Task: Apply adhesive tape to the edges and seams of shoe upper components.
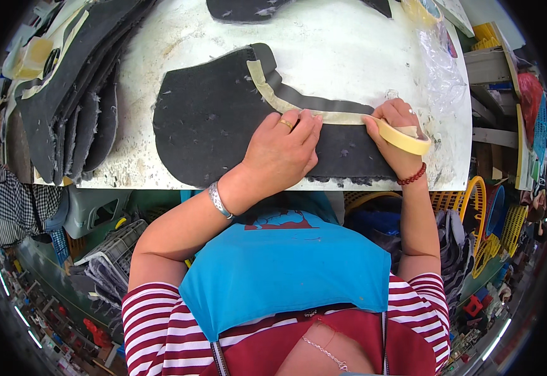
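Observation:
A large black felt-like piece (pixel 211 119) lies on the white worktable (pixel 342 50). A strip of beige masking tape (pixel 273 97) runs along its curved upper edge. My left hand (pixel 283 147) presses flat on the piece, fingertips on the tape; it wears a ring and a wrist bangle. My right hand (pixel 395 135) grips a roll of masking tape (pixel 405 136) at the strip's right end, thumb on the tape. A red bead bracelet sits on that wrist.
A stack of similar black pieces (pixel 73 94) lies at the table's left, another black piece (pixel 248 9) at the far edge. A second tape roll (pixel 420 9) and clear plastic wrap (pixel 439 56) sit far right. Baskets and crates stand below the table.

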A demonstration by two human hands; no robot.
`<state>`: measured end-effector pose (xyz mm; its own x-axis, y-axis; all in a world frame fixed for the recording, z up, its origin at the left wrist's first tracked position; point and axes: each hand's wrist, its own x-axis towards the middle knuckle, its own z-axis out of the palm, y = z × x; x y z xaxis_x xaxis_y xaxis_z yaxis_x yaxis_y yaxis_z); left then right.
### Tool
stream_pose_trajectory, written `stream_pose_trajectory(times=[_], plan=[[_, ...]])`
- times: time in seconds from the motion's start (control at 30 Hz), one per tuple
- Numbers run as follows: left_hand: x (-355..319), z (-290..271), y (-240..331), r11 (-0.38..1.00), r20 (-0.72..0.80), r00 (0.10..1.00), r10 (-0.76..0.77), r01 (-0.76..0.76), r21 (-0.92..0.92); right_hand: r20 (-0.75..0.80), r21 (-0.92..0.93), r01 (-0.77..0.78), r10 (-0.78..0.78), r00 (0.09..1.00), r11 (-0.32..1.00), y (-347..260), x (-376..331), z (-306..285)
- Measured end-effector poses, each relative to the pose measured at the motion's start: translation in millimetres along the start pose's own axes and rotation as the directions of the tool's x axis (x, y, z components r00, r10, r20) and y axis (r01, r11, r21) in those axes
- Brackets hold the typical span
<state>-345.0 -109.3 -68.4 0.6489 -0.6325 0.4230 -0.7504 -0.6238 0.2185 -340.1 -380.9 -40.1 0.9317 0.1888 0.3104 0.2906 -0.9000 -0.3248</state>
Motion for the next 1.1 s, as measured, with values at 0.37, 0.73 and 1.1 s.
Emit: stream_pose_trajectory(times=[0.37, 0.73, 1.1], plan=[[28, -3, -8, 0.984, -0.010, 0.991, -0.135, 0.133, -0.116, -0.073, -0.253, 0.134, -0.157, 0.985, 0.958, -10, -4, 10], [88, 10, 5, 0.827, 0.487, 0.859, -0.155, 0.383, -0.413, -0.232, 0.040, 0.186, -0.172, 0.957, 0.982, -36, -22, 24], [68, -16, -29, 0.327, 0.663, 0.740, -0.114, 0.658, -0.679, -0.213, 0.471, 0.148, -0.051, 0.976, 0.870, -46, -18, 35]])
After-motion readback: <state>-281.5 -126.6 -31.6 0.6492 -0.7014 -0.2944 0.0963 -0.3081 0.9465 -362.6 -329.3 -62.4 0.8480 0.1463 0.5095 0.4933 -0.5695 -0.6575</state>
